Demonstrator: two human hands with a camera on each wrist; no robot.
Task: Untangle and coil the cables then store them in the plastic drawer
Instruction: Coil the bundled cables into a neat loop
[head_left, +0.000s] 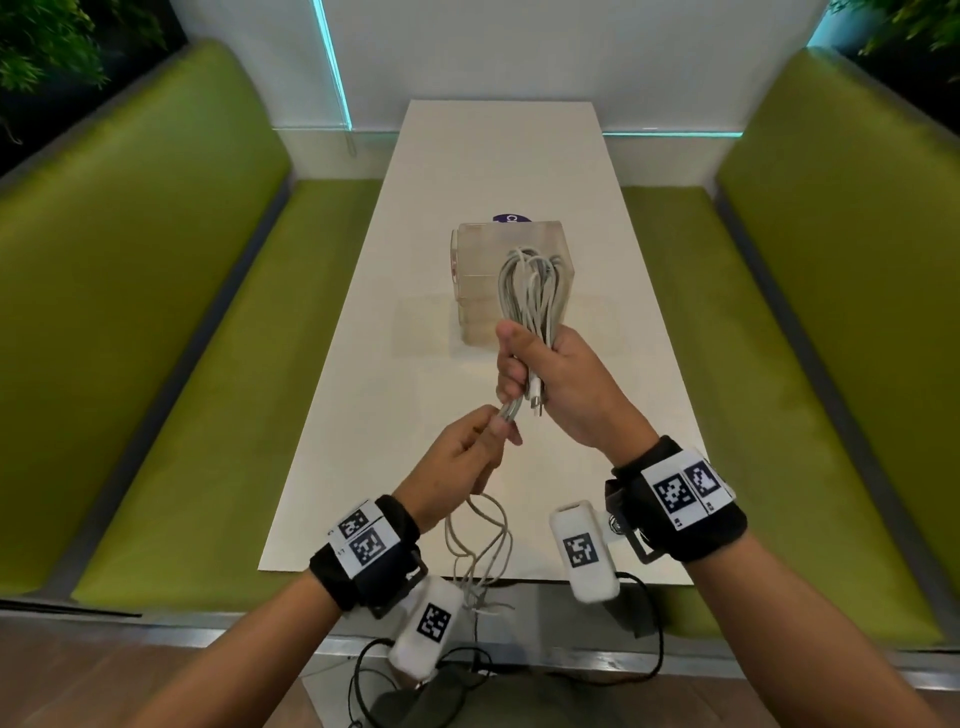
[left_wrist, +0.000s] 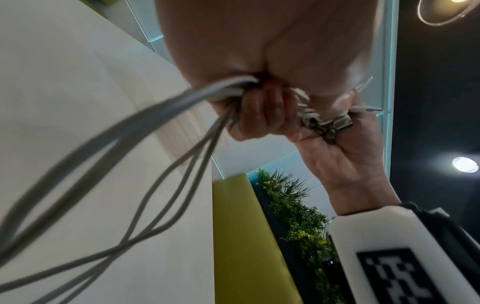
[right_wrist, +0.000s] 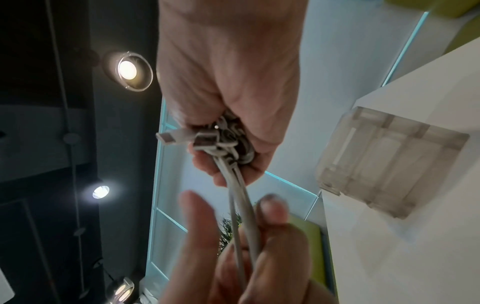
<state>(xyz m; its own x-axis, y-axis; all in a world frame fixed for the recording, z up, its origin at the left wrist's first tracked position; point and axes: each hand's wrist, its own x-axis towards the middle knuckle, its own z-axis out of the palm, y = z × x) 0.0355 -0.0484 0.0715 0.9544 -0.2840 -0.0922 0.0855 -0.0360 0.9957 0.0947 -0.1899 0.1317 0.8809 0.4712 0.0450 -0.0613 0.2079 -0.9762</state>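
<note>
Nearest the head camera, loose cable (head_left: 480, 545) is hanging in slack loops at lower centre, trailing off the near table (head_left: 374, 415) edge below my left hand (head_left: 457, 457). I am pinching a couple of strands between thumb and fingertips there, while my right hand (head_left: 561, 384) is wrapped as a fist round the coil (head_left: 530, 291), whose loops are standing up above the fist at frame centre. Two plugs are poking out beneath that fist. Behind the coil the drawer (head_left: 478, 291) is sitting on the table, apart from both hands; I cannot tell whether any tray is pulled open.

Looking through the left wrist view, strands are sweeping blurred from lower left up into my left hand (left_wrist: 259, 115), where curled fingers are closing on them at centre. My right hand (left_wrist: 345, 164) is showing just beyond, with the bundle's ends (left_wrist: 324, 121) bunched in its palm.

Looking through the right wrist view, my right hand (right_wrist: 233, 82) is clenching the bundle at upper centre, a plug (right_wrist: 176, 136) jutting left. Two strands are running down to my left hand (right_wrist: 246, 246), pinched at lower centre. Off to the right stands the drawer (right_wrist: 389, 160).

I am judging this cable light, limp and smooth, so loops are likely springing loose unless gripped at the gathered waist; plug ends look snag-prone.
</note>
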